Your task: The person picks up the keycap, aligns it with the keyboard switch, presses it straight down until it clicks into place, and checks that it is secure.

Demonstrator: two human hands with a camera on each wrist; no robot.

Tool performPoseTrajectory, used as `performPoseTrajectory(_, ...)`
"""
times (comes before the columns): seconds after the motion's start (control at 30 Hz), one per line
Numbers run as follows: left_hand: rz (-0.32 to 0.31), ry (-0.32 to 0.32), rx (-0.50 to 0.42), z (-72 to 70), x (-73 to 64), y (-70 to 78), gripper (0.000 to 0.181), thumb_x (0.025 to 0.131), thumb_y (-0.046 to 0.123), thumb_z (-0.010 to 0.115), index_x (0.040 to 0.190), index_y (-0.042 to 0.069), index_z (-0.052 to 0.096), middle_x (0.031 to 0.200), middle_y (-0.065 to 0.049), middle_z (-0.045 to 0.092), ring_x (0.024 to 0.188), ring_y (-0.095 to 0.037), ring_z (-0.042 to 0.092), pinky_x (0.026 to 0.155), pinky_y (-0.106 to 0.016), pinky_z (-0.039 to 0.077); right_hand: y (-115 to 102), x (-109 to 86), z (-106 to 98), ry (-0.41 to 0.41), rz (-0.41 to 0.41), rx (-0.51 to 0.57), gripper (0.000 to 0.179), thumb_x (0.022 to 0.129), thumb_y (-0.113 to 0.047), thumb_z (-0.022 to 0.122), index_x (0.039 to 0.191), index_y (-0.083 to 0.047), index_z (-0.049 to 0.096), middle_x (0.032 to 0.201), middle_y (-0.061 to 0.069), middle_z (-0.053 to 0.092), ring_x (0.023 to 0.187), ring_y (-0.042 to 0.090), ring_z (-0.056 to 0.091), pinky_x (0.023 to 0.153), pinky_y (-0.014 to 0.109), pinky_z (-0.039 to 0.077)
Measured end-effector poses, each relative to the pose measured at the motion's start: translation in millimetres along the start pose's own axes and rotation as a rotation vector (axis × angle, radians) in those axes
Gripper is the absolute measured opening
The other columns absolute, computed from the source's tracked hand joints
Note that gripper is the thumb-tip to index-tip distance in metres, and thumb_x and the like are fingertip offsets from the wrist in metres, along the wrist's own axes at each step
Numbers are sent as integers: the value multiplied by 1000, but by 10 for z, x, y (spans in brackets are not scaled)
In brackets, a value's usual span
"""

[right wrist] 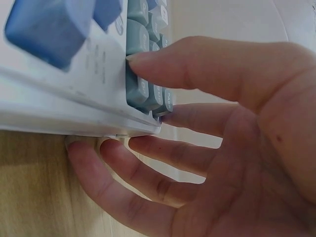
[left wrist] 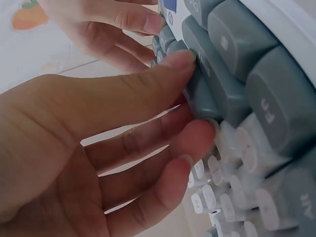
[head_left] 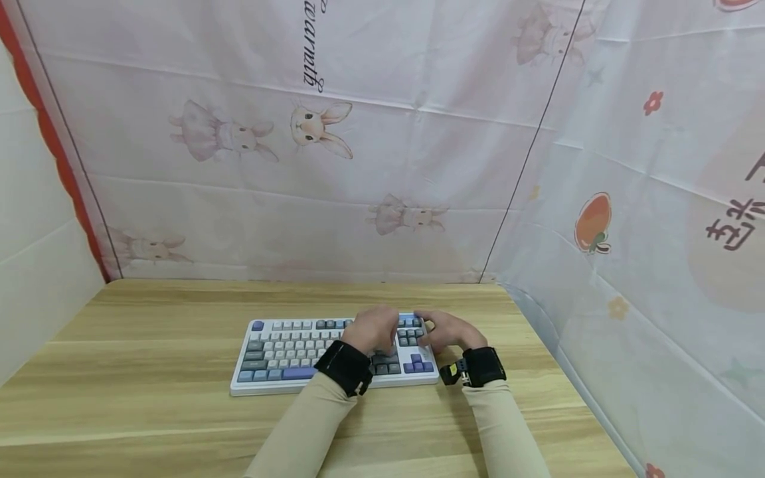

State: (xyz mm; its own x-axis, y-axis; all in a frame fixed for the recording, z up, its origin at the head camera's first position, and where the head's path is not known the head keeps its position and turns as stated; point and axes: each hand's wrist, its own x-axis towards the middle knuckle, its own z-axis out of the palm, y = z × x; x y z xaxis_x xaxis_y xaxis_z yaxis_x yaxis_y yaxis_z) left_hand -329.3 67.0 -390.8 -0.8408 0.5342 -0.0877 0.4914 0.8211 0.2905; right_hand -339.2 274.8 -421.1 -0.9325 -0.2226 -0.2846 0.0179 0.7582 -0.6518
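Note:
A white keyboard (head_left: 331, 385) with grey, white, blue and purple keycaps lies flat on the wooden table. Over its right-middle part is my left hand (head_left: 372, 330). In the left wrist view, that hand (left wrist: 98, 143) pinches a long grey keycap (left wrist: 201, 98) between thumb and curled fingers, and the keycap sits among its neighbours. My right hand (head_left: 451, 330) grips the keyboard's right end. Its thumb (right wrist: 182, 66) presses on a grey-green key (right wrist: 136, 89) in the right wrist view, while the other fingers curl against the side edge.
The wooden table (head_left: 149, 372) extends around the keyboard on all sides. Behind it hangs a pale curtain (head_left: 335, 219) printed with rabbits, and another patterned curtain (head_left: 645, 265) runs along the right edge. Each wrist wears a black strap (head_left: 345, 367).

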Motion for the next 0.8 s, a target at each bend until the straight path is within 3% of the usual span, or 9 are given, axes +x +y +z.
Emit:
performPoseTrajectory(0.3,8,17,28,19,-2,3,28,77,0,86,65,15,66,71,5,62,65,-13,54,62,-31,47,4,9,11,-3,-21,-8,79,91,-7,74,160,-9,37,155,20,47,115,24,59,101,46,51)
performPoseTrajectory(0.53,23,58,56,42,2,10,32,78,-3,82,60,15,62,61,4,53,59,-13,46,58,-31,39,5,6,1,-19,-29,-6,79,92,-8,73,161,-9,35,156,23,46,116,26,61,98,46,53)
performPoseTrajectory(0.8,31,95,10,74,13,-23,26,74,1,90,65,15,70,69,5,63,64,-12,56,60,-29,49,-1,8,-8,-20,-22,-2,81,91,-9,74,161,-8,34,154,23,47,111,24,63,92,42,55)
